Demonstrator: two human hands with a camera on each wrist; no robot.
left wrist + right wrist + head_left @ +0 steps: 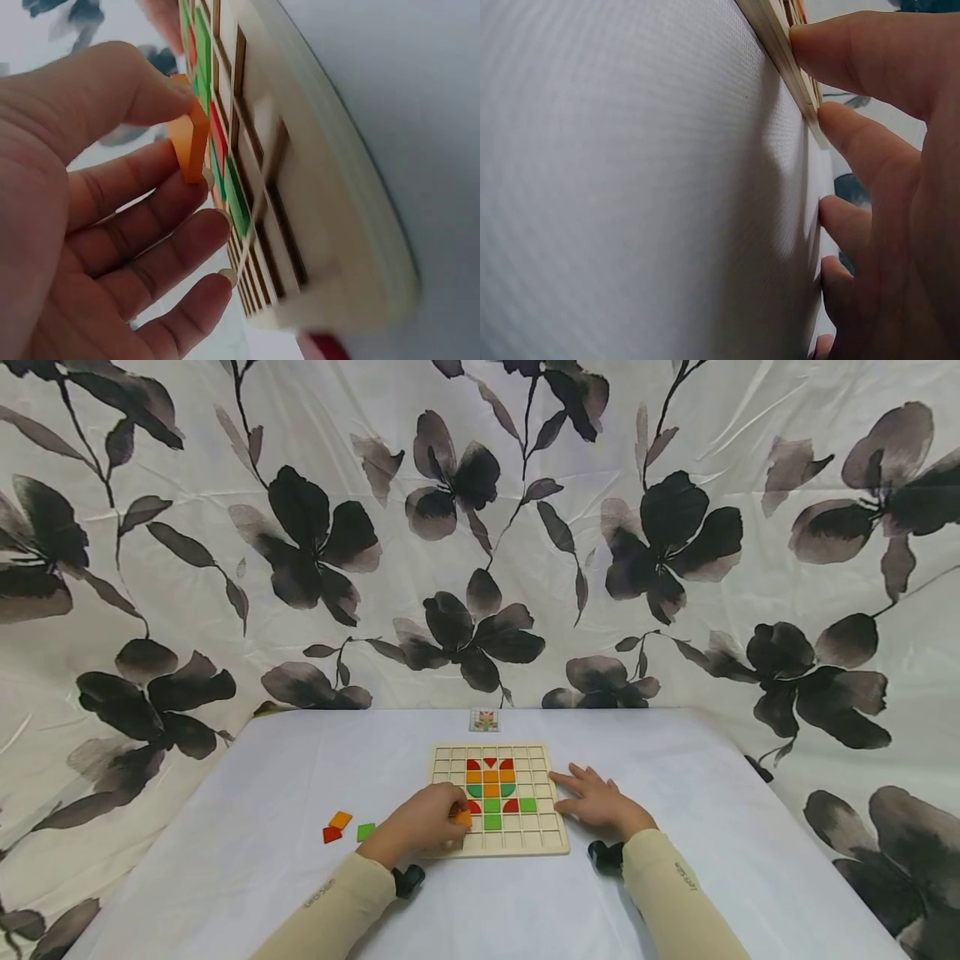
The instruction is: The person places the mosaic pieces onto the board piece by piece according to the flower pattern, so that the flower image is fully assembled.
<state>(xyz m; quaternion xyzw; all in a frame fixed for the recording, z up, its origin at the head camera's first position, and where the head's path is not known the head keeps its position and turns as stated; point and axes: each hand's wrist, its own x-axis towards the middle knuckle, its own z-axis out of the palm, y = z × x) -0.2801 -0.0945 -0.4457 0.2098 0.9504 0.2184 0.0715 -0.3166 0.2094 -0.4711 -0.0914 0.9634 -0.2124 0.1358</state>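
Between thumb and fingers my left hand pinches an orange square tile, held close over the lower left of a wooden grid board. Coloured pieces fill cells in the board's middle: red quarter shapes, orange squares, green rounded pieces, and green squares. One green square sits to the right of a red piece. My left fingertips partly hide the lower left red piece. At the board's right edge rests my right hand, fingers spread, thumb and index fingertip touching the wooden rim.
Left of the board lie a loose orange tile, a red tile and a green tile. Behind the board, near the table's far edge, is a small pattern card. A flower-printed curtain hangs beyond the white-covered table.
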